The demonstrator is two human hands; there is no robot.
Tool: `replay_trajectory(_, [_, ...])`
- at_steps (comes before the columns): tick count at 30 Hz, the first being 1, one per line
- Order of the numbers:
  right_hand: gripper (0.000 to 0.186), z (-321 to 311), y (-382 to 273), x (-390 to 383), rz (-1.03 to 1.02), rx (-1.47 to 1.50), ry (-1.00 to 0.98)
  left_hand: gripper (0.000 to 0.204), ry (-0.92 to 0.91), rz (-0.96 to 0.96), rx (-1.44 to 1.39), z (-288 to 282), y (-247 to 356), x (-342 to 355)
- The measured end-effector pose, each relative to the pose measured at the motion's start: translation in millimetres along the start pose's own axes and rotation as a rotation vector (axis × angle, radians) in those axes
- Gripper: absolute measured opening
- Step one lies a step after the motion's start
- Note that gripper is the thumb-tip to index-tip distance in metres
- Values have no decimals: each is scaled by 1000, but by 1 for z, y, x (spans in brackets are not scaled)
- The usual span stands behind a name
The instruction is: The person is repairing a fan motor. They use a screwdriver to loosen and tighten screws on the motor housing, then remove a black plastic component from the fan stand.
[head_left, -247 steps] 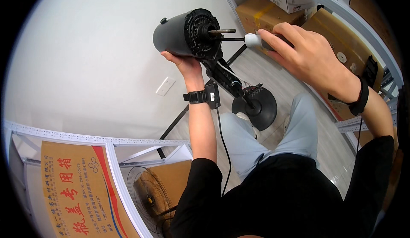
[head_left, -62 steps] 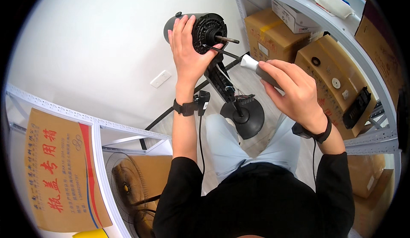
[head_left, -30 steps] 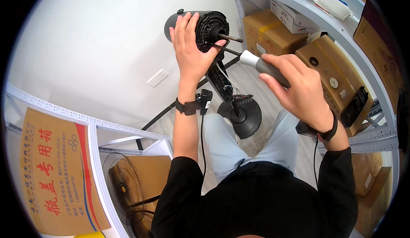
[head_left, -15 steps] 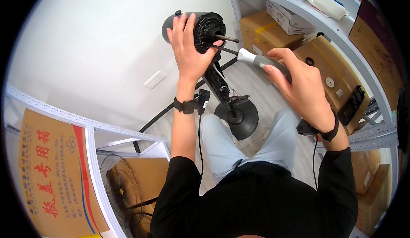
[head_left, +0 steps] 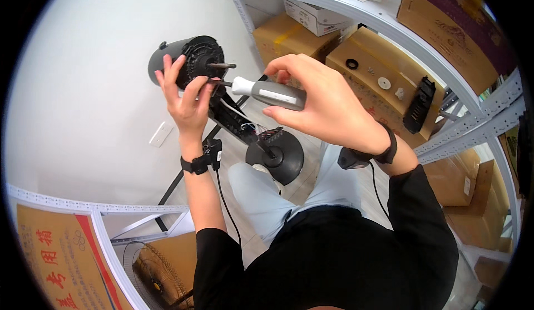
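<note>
A fan's motor head (head_left: 172, 60), with a dark grey rounded housing, a black open front and a metal shaft (head_left: 222, 65), sits on a black stand with a round base (head_left: 286, 162). My left hand (head_left: 186, 101) is at its lower front edge, thumb and forefinger pinched around the tip of a screwdriver (head_left: 278, 94); other fingers rest against the housing. Whatever the tip meets is hidden by these fingers. My right hand (head_left: 334, 101) curls loosely around the grey and white handle, thumb below and fingers above. Loose wires (head_left: 253, 129) show along the opened stand.
On a cardboard box (head_left: 361, 54) at the right lie a black ring (head_left: 351, 63), a white disc (head_left: 384, 82), small parts and a black slotted cover (head_left: 419, 104). White metal shelving (head_left: 328, 1) curves behind. A wire fan guard (head_left: 142, 265) stands lower left.
The view has shifted, so most things sit further left. My left fingers have drawn from lying spread over the housing to a pinch at the screwdriver's tip. The screwdriver now lies more level.
</note>
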State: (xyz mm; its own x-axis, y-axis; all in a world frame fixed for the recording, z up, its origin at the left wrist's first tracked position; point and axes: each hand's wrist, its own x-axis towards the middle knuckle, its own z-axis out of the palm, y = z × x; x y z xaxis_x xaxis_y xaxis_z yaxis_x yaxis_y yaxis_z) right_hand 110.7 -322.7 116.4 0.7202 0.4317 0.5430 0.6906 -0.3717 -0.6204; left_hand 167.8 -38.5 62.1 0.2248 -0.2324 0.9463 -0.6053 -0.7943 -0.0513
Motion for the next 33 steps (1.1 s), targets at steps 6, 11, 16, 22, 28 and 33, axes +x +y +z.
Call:
replay_trajectory(6, [42,4,5,-8,-227,-199,131,19,-27,-37,-7,1,2,2])
replay_trajectory(11, [33,9,5,-3,-203,-203,178,19,-67,-24,5,-4,4,5])
replay_trajectory(16, [38,12,9,-1,-158,-137,153,20,-59,-28,-5,-3,3,4])
replay_trajectory(22, [37,12,4,-4,-280,-184,174,28,-143,6,70,-6,2,6])
replay_trajectory(28, [32,17,3,-3,-233,-178,197,26,-90,-45,-13,-8,7,6])
replay_trajectory(33, [42,15,0,-3,-226,-148,151,19,-91,-42,3,-8,4,8])
